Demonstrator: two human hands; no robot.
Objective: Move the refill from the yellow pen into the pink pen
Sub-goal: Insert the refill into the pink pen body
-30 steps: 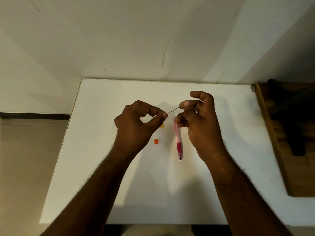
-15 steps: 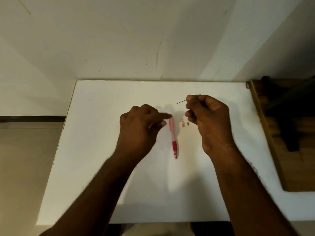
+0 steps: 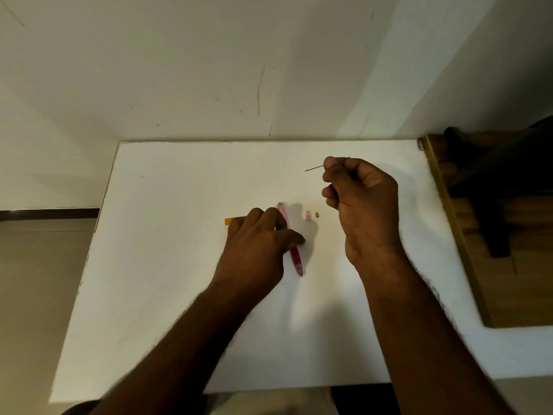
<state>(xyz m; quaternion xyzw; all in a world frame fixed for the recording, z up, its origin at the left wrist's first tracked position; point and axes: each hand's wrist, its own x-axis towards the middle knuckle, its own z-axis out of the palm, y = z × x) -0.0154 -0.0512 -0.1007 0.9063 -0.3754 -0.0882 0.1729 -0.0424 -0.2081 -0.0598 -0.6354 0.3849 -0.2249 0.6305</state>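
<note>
While my right hand [image 3: 363, 202] pinches the thin dark refill rod [image 3: 314, 168] above the white counter [image 3: 179, 265], left fingers [image 3: 291, 235] close on the translucent pink plastic pen [image 3: 296, 256]; the rod (fragile, I judge) could snap if jabbed off-axis.

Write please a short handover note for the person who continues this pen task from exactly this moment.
Right hand: raised above the table, pinching the thin refill.
Left hand: down on the table, fingers on the pink pen, which lies flat.
Yellow pen: mostly hidden behind the left hand.
Two small parts lie right of the pink pen.
Done: refill is out.
Left: slide it into the pink pen; probably refit the small parts.
</note>
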